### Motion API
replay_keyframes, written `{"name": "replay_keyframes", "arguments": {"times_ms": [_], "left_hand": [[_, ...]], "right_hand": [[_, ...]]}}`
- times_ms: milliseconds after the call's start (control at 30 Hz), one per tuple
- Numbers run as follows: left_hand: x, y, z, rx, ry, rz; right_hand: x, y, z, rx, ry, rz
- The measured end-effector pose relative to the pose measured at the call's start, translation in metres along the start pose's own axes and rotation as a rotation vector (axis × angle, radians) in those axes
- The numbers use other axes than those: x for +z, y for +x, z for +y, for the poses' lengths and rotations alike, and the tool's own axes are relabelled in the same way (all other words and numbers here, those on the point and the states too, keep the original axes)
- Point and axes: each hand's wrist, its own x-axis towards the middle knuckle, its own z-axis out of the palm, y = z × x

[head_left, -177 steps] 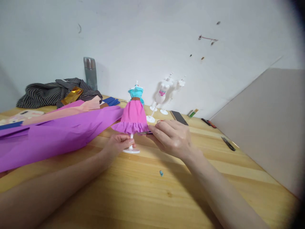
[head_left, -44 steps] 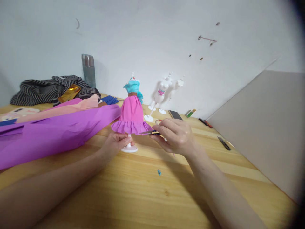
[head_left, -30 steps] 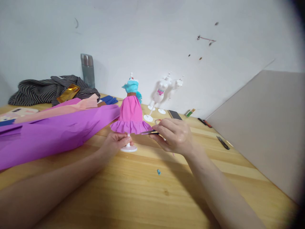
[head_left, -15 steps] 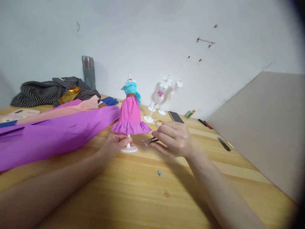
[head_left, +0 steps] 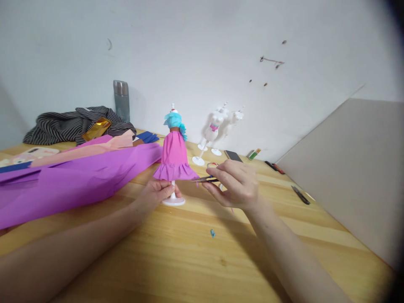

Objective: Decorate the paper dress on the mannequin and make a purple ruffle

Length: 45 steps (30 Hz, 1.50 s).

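Observation:
A small white dress form (head_left: 173, 191) stands upright in a paper dress (head_left: 175, 151) with a turquoise top, brown waist, pink skirt and purple ruffled hem. My left hand (head_left: 159, 191) is closed around the form's stem, just above its round base. In my right hand (head_left: 235, 183) is a pair of scissors (head_left: 210, 179), its blades pointing left at the right edge of the hem. A thin purple paper sliver hangs by the blade tips. On the table in front lies a small turquoise scrap (head_left: 212, 233).
Purple crepe paper (head_left: 94, 181), a peach sheet (head_left: 88, 149) and a striped cloth (head_left: 63, 126) lie left, near a flask (head_left: 121, 101). Bare white dress forms (head_left: 212, 132) stand behind. A dark phone-like slab (head_left: 232, 156) and a cutter knife (head_left: 300, 195) lie right.
The scissors have come up to the hem's right edge and now point level to the left. A purple strip shows below my right hand. My left hand keeps its hold on the stem.

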Motion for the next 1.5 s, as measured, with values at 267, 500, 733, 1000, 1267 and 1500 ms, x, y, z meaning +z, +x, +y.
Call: {"name": "replay_keyframes", "arguments": {"times_ms": [267, 500, 733, 1000, 1267, 1500], "left_hand": [[-0.0007, 0.0016, -0.0041, -0.024, -0.022, -0.022], [-0.0013, 0.0026, -0.0026, -0.028, 0.004, -0.039], [-0.0013, 0.0026, -0.0025, -0.022, 0.019, -0.040], [-0.0006, 0.0020, -0.0018, -0.022, 0.043, -0.050], [-0.0007, 0.0021, -0.0013, -0.037, 0.057, -0.057], [0.0003, 0.0009, 0.0034, -0.053, 0.053, -0.057]], "right_hand": [[0.0016, -0.0001, -0.0007, 0.024, -0.038, -0.005], [0.0022, -0.0015, -0.0012, 0.068, -0.023, -0.004], [0.0046, -0.0004, -0.0031, 0.044, -0.021, -0.004], [0.0049, 0.0002, -0.0040, 0.037, -0.042, -0.002], [0.0043, 0.0010, -0.0048, 0.029, -0.036, 0.008], [0.0049, -0.0011, -0.0035, 0.022, -0.025, 0.012]]}}
